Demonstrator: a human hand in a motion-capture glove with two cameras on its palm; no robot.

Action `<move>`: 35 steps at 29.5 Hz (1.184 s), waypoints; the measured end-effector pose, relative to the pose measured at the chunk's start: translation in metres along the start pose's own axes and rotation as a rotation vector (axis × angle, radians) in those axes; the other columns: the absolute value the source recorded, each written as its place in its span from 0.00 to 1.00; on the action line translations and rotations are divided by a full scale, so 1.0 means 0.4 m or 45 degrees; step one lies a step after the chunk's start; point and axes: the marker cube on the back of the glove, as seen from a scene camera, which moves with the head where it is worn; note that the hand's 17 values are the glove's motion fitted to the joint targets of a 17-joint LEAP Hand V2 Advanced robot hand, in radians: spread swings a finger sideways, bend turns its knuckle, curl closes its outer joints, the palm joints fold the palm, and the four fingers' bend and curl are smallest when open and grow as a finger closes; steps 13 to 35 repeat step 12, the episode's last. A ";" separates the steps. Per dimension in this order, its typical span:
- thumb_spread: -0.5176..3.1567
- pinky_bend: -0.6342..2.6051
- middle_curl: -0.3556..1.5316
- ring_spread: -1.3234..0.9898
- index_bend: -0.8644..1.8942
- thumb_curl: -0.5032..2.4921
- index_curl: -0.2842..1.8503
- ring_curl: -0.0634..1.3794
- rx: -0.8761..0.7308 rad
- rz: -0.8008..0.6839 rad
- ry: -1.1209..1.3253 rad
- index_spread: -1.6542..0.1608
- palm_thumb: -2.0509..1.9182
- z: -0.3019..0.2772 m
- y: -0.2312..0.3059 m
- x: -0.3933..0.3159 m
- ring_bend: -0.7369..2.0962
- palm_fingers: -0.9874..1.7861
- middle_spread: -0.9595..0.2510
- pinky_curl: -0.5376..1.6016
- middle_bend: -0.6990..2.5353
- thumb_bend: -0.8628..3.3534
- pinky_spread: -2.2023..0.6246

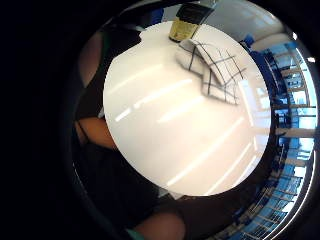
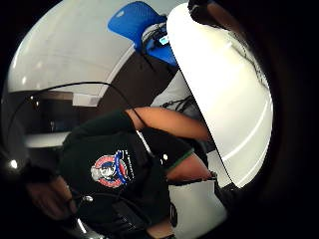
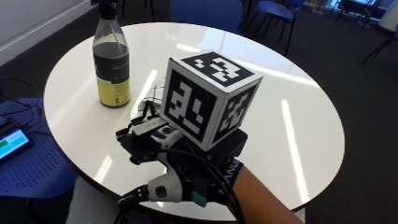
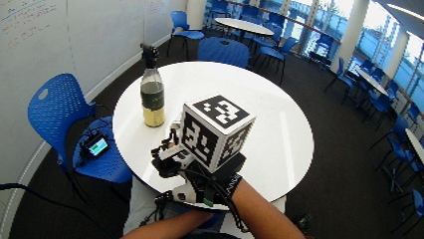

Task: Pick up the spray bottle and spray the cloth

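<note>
Hand: our gloved right hand (image 3: 155, 144) hovers above the round white table (image 3: 298, 116); we cannot tell its grasp.
Bottle: spray bottle (image 3: 111, 60) upright, near the checked cloth (image 1: 212, 67).
Risk: a careless reach could topple it.

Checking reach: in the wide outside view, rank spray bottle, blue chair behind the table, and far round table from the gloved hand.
1. Spray bottle, on the table by the hand.
2. Blue chair, behind the table.
3. Far round table, room's back.
</note>
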 end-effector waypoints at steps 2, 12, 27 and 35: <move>0.41 0.26 0.36 0.56 0.38 0.27 0.28 0.25 -0.008 -0.002 -0.007 0.68 0.62 0.009 0.000 -0.004 0.34 0.53 0.77 0.41 0.27 0.20 0.86; 0.42 0.26 0.35 0.56 0.38 0.27 0.29 0.25 0.082 0.043 -0.062 0.68 0.62 0.031 0.040 -0.020 0.33 0.53 0.77 0.41 0.26 0.20 0.86; 0.42 0.26 0.35 0.56 0.38 0.27 0.29 0.25 0.082 0.043 -0.062 0.68 0.62 0.031 0.040 -0.020 0.33 0.53 0.77 0.41 0.26 0.20 0.86; 0.42 0.26 0.35 0.56 0.38 0.27 0.29 0.25 0.082 0.043 -0.062 0.68 0.62 0.031 0.040 -0.020 0.33 0.53 0.77 0.41 0.26 0.20 0.86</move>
